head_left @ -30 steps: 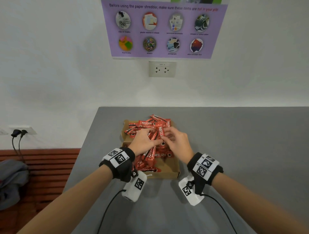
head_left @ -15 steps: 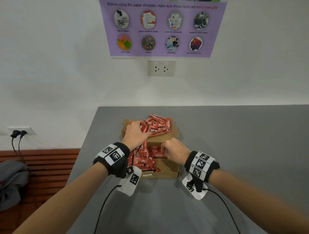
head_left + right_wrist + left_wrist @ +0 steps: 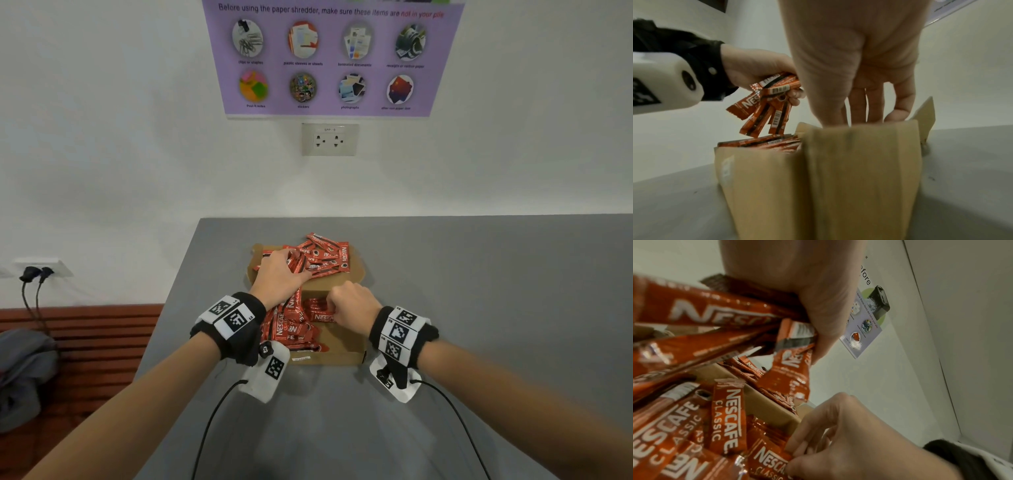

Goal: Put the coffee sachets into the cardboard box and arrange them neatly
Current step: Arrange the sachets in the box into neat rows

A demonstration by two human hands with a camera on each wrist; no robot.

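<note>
An open cardboard box point(image 3: 337, 356) stands on the grey table. Red coffee sachets point(image 3: 286, 330) lie stacked in its left part, and a loose pile of sachets point(image 3: 327, 257) sits on the opened lid behind. My left hand point(image 3: 281, 274) grips a bundle of several sachets point(image 3: 766, 104) just above the box, over its far left side. My right hand point(image 3: 352, 308) reaches down into the box's right half, and its fingertips pinch the end of one sachet point(image 3: 766, 457) lying there. In the right wrist view the box wall point(image 3: 838, 178) hides those fingertips.
The grey table point(image 3: 479, 291) ends at a left edge near the box, with a white wall right behind it. A wall socket point(image 3: 330, 139) and a purple poster point(image 3: 329, 58) hang above. A wooden bench point(image 3: 85, 342) with a grey bag stands lower left.
The hands, together over the far pile a second ago, have parted. My right hand drew back into the box's near right part. My left hand stayed at the far left, holding sachets.
</note>
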